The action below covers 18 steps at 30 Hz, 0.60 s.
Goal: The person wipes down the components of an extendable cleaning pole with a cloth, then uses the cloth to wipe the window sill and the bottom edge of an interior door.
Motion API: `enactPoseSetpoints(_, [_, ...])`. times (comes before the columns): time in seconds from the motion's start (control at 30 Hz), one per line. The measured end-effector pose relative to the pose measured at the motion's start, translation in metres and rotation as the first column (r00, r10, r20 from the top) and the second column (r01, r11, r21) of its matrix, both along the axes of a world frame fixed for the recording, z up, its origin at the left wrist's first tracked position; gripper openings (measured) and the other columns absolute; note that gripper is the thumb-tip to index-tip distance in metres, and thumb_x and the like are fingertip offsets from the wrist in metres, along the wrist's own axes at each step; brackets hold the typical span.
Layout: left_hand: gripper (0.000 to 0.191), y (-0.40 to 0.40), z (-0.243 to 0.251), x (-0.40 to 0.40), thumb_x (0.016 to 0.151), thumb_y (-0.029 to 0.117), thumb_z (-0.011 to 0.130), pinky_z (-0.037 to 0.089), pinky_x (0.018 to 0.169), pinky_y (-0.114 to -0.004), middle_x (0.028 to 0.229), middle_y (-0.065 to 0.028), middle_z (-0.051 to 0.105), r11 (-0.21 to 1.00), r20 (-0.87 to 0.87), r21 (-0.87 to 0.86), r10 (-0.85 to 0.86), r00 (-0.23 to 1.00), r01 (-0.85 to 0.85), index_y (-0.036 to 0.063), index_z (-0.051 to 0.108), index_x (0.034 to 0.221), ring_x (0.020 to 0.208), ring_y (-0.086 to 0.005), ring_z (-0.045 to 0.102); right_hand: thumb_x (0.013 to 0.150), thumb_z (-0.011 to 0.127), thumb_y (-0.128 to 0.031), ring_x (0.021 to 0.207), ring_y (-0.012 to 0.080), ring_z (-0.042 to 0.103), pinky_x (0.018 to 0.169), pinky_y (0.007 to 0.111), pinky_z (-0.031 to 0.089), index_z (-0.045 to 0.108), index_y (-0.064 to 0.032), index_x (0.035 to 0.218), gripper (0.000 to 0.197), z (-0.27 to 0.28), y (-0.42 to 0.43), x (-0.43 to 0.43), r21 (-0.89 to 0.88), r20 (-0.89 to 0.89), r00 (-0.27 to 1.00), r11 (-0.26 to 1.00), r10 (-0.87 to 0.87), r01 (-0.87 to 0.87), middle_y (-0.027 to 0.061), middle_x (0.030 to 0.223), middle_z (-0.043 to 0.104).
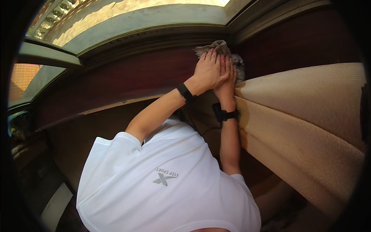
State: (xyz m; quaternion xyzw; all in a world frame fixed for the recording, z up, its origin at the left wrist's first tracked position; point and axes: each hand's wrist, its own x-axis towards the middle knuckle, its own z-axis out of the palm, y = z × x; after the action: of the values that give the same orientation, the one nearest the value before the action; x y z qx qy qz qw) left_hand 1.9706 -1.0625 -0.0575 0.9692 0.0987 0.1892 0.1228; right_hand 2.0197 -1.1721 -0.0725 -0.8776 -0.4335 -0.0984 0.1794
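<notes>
A rumpled grey-beige cloth [218, 47] with a frayed edge lies on the dark red windowsill [150, 69], at its inner corner by the window frame. My left hand [208, 69] presses flat on the cloth, fingers stretched forward, and its thumb side overlaps my right hand [226, 76]. Beneath and beside it, the right hand also bears on the cloth, which bunches out past its fingers on the right. The palms are hidden. Each wrist wears a black band.
Beige textured curtain fabric [298, 116] hangs in folds close to the right of my right arm. Beyond the sill runs a metal window frame [150, 26] with glass panes. The sill's pale front edge [121, 103] passes in front of my body.
</notes>
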Motion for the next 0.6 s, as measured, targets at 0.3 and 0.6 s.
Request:
enactPoseSetpoints(0.3, [0.062,0.000,0.020,-0.025,0.094,0.045,0.052,0.036,0.109,-0.044,0.132,-0.0272,0.055,1.000,0.076,-0.025,0.004,0.997,-0.002,-0.0077,0.057,0.125,0.127,-0.0395,0.048,0.089,0.064,-0.028,0.139,0.0349,0.037,0.114,0.050,0.028,0.040,-0.0046,0.145,0.065,0.012,-0.005,0.005,0.076,-0.028,0.996,0.993,0.090,-0.087,0.0190,0.149,0.040])
enactPoseSetpoints(0.6, [0.046,0.022,0.050,-0.110,0.081,0.017,0.074,0.047,0.086,-0.039,0.112,-0.0111,0.063,0.935,0.021,-0.354,0.000,1.000,0.008,0.0041,0.059,0.122,0.099,-0.0290,0.059,0.083,0.073,-0.021,0.130,0.0368,0.044,0.109,0.049,0.034,0.048,-0.0039,0.136,0.062,0.039,-0.019,0.013,0.146,-0.283,0.924,0.964,0.257,-0.223,0.0177,0.140,0.048])
